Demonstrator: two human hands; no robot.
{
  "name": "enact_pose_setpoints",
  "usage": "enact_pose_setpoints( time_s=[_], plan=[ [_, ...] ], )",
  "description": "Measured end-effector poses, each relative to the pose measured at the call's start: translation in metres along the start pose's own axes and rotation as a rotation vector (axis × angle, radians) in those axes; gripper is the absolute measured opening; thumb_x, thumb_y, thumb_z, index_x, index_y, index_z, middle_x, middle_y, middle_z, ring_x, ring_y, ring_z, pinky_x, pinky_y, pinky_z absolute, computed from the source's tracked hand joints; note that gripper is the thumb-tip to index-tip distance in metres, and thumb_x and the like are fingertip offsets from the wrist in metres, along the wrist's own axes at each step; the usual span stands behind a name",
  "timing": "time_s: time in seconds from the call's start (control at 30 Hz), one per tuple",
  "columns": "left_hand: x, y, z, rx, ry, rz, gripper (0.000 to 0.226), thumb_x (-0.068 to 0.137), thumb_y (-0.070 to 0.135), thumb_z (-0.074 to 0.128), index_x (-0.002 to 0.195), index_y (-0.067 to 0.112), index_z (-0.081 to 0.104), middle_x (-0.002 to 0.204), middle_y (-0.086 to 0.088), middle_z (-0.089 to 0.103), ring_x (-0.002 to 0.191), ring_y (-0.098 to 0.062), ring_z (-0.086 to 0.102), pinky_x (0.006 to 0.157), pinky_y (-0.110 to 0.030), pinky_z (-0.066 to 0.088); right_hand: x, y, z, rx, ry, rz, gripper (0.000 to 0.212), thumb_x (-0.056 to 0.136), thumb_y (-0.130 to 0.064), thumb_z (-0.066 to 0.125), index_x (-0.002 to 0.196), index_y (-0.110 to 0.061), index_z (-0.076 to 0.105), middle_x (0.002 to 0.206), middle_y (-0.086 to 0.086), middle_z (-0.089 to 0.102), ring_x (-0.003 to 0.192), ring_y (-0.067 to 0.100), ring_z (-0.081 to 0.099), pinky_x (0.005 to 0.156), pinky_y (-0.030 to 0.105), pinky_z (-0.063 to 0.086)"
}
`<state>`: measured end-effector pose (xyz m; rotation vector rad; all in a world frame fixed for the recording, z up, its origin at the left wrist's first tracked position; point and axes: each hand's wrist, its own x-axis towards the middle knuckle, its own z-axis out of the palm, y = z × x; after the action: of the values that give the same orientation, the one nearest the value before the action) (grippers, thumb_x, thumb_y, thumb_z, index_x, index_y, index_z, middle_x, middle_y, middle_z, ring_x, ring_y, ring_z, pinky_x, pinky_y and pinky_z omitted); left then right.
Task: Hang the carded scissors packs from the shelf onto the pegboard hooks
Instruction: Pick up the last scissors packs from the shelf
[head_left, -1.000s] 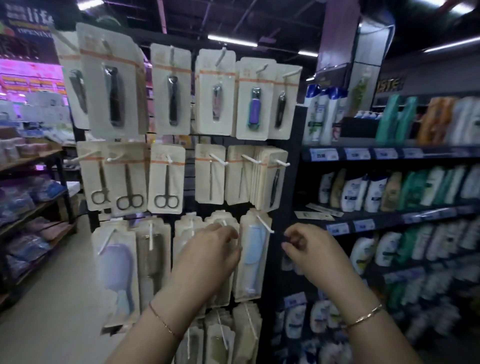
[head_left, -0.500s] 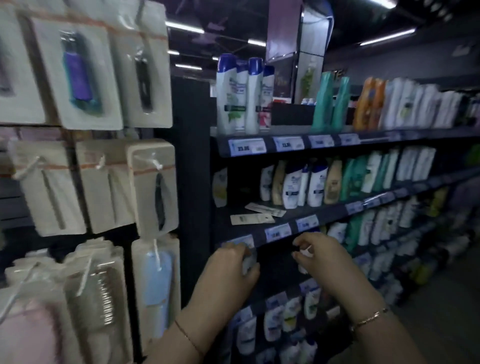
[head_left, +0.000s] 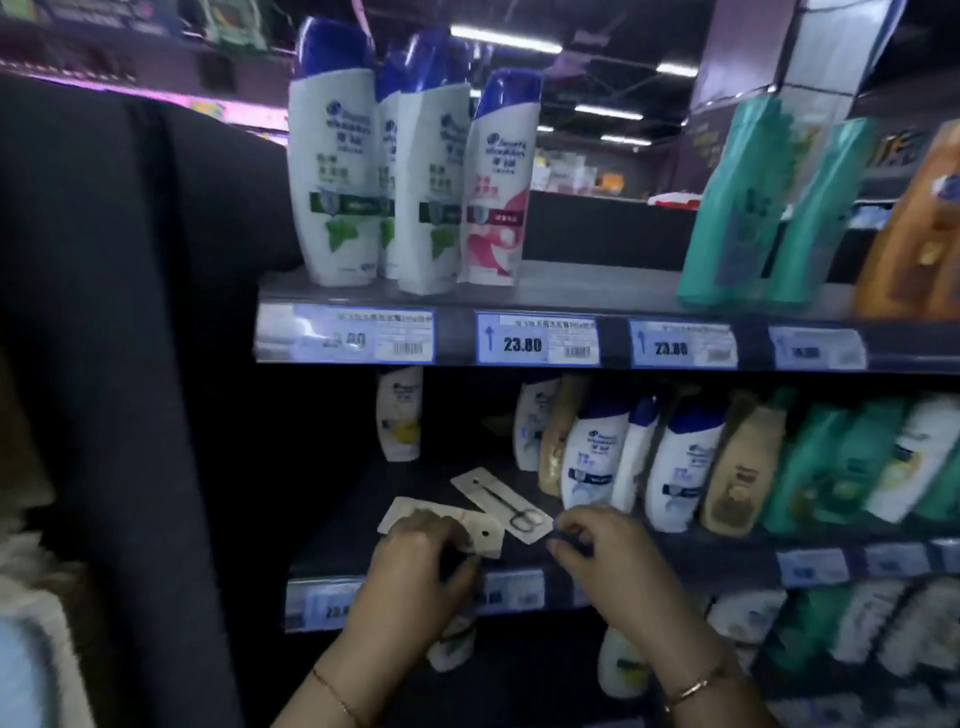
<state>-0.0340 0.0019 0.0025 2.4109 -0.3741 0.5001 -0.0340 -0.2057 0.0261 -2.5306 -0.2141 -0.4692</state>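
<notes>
Fingers (head_left: 457, 540) of left hand (head_left: 421, 561) curling onto near scissors pack (head_left: 485, 535), grip unclear; far scissors pack (head_left: 501, 504) lying diagonally near-right, closer to loosely curled, empty right hand (head_left: 608, 551).

On the upper shelf edge (head_left: 571, 306), "23.80" is printed beside an upward arrow on the middle price tag (head_left: 537, 339). The same figure can just be made out on the tag to its right (head_left: 682, 344), and blurred on the tag to its left (head_left: 362, 334). A tag on the lower shelf edge (head_left: 324, 605) begins "23.". The Head & Shoulders logo is carried by the white shampoo bottles (head_left: 338, 171); their smaller print cannot be read.
</notes>
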Motion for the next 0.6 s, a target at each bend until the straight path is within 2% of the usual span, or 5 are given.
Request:
enact_pose_setpoints(
  time_s=[0.13, 0.3, 0.4, 0.5, 0.6],
  plan=[
    [0.016, -0.006, 0.011, 0.069, 0.071, -0.098, 0.018, 0.082, 0.04, 0.064, 0.092, 0.025, 0.066, 0.093, 0.01, 0.058, 0.094, -0.014, 0.054, 0.084, -0.029, 0.044, 0.028, 0.009, 0.023, 0.08, 0.02, -0.031, 0.022, 0.084, -0.029, 0.069, 0.099, -0.013, 0.072, 0.093, -0.001, 0.064, 0.081, 0.008, 0.053, 0.071, 0.017, 0.04],
    [0.03, -0.026, 0.01, 0.052, 0.115, -0.219, 0.024, 0.081, 0.041, 0.067, 0.099, 0.026, 0.068, 0.098, 0.006, 0.06, 0.1, -0.019, 0.056, 0.091, -0.039, 0.046, 0.042, 0.014, 0.04, 0.156, 0.07, 0.036, 0.022, 0.078, -0.028, 0.076, 0.077, -0.006, 0.071, 0.076, 0.005, 0.065, 0.066, 0.014, 0.056, 0.063, 0.032, 0.049],
    [0.04, -0.037, 0.009, 0.026, 0.07, -0.254, 0.034, 0.076, 0.043, 0.073, 0.104, 0.025, 0.067, 0.102, 0.005, 0.061, 0.102, -0.019, 0.055, 0.093, -0.041, 0.046, 0.045, 0.02, 0.045, 0.201, 0.052, 0.049, 0.027, 0.074, -0.029, 0.077, 0.062, -0.009, 0.064, 0.063, 0.005, 0.059, 0.059, 0.017, 0.054, 0.054, 0.031, 0.041],
    [0.049, -0.047, 0.007, 0.007, -0.043, -0.243, 0.049, 0.068, 0.047, 0.079, 0.111, 0.026, 0.066, 0.109, 0.006, 0.063, 0.109, -0.019, 0.054, 0.097, -0.042, 0.043, 0.047, 0.023, 0.048, 0.208, 0.049, 0.07, 0.029, 0.072, -0.03, 0.078, 0.06, -0.01, 0.061, 0.066, 0.009, 0.06, 0.066, 0.022, 0.055, 0.056, 0.03, 0.037],
    [0.054, -0.055, 0.006, 0.075, -0.128, -0.243, 0.061, 0.065, 0.055, 0.076, 0.12, 0.033, 0.062, 0.123, 0.011, 0.062, 0.119, -0.016, 0.046, 0.098, -0.034, 0.033, 0.046, 0.02, 0.049, 0.211, 0.027, 0.081, 0.032, 0.071, -0.03, 0.078, 0.059, -0.006, 0.06, 0.064, 0.013, 0.061, 0.066, 0.025, 0.056, 0.056, 0.032, 0.04]
  ],
)
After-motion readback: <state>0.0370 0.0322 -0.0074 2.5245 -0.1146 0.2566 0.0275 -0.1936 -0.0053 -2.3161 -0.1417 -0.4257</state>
